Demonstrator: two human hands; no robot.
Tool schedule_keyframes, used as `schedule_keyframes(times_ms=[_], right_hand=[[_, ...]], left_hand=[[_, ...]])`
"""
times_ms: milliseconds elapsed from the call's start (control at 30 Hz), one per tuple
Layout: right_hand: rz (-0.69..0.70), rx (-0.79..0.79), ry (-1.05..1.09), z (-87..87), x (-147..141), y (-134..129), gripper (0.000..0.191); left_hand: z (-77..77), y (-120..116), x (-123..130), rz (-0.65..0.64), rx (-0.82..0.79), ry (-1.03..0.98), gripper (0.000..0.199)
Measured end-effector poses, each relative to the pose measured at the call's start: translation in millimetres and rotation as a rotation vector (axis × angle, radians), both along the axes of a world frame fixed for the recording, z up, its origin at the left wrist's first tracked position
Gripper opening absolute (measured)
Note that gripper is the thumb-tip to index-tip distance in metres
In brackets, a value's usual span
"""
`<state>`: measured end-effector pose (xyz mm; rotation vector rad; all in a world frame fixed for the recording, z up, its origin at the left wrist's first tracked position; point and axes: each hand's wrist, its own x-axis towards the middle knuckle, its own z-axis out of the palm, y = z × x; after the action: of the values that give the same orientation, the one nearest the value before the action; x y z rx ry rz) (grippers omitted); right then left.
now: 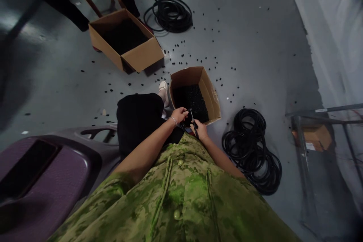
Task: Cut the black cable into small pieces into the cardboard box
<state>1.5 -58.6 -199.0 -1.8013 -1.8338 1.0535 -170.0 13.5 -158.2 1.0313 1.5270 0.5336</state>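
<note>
Both hands are close together over the near edge of an open cardboard box [211, 100]. Inside the box lies a heap of small black pieces [193, 98]. My right hand [200, 130] is closed around the black handles of a pair of scissors [192, 115], whose metal blades point away from me. My left hand [179, 114], a bracelet at its wrist, pinches a thin black hose beside the blades. Much of that hose is hidden by the fingers and the dark background.
Coils of black hose [252, 147] lie on the floor at right; another coil [172, 14] lies farther off. A second cardboard box [144, 55] stands before a person in dark trousers. Small black pieces are scattered about. At left, a phone [28, 168] rests on a purple stool [68, 174].
</note>
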Motion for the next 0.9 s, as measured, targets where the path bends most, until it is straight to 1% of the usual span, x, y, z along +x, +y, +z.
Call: schedule_keyframes(times_ms=[133,367,500,633,800,900], right_hand=[[-0.018,-0.025,0.095,3.9,2.1,-0.6,0.032],[-0.114,-0.207,0.309,9.9,2.7,-3.1,0.035],[-0.142,-0.275,0.402,12.2,3.8,0.1,0.038],[-0.136,-0.281,0.480,12.6,4.7,2.7,0.037],[-0.207,-0.316,0.535,13.1,2.1,-1.0,0.039],[-0.210,-0.315,0.558,13.8,1.5,-2.4,0.038]], left_hand=[[0.0,-0.6,0.2,-0.004,0.000,0.028,0.005],[1.6,0.2,1.7,-0.006,-0.007,-0.001,0.007],[4.6,-0.9,3.0,-0.026,0.000,-0.018,0.006],[5.9,-1.9,4.9,-0.069,0.003,-0.001,0.008],[5.7,-3.2,6.1,-0.139,0.030,0.013,0.008],[6.0,-3.7,6.0,-0.156,0.038,0.019,0.007]])
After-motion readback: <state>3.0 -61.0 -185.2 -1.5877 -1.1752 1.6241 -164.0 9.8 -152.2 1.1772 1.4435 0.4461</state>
